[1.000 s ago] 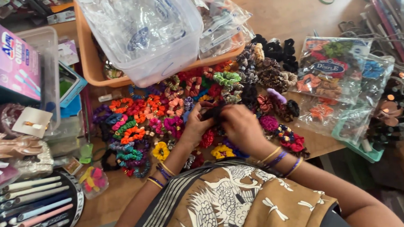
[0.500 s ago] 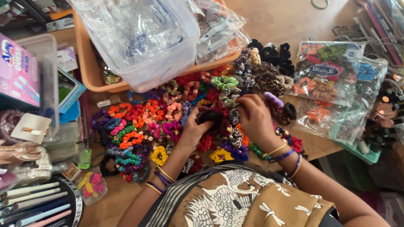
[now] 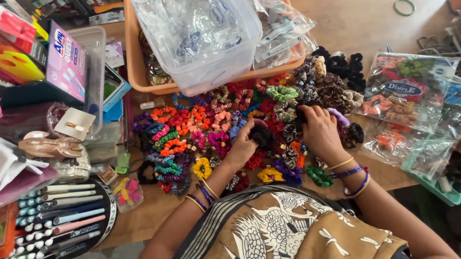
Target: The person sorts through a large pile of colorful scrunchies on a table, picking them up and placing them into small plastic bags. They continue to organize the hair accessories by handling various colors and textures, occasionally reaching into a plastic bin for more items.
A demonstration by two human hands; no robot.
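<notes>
- Wooden tabletop (image 3: 371,25), crowded with small wares, fills the head camera's view from above.
- An orange plastic tray (image 3: 134,56) sits at the far side, with a clear tub of plastic packets (image 3: 200,37) resting in it.
- Sealed bags of scrunchies (image 3: 410,90) lie along the right edge of the table.
- A round display of pens (image 3: 53,220) stands at the lower left.
- A spread of loose scrunchies (image 3: 189,131) in orange, pink, green, purple and black covers the middle of the table, in front of the tray.
- The right hand (image 3: 321,133), bangles at the wrist, rests on the pile with fingers bent, pinching at dark scrunchies.
- The left hand (image 3: 244,144) is closed around a black scrunchie (image 3: 262,136), held just above the pile's centre, beside the right hand.
</notes>
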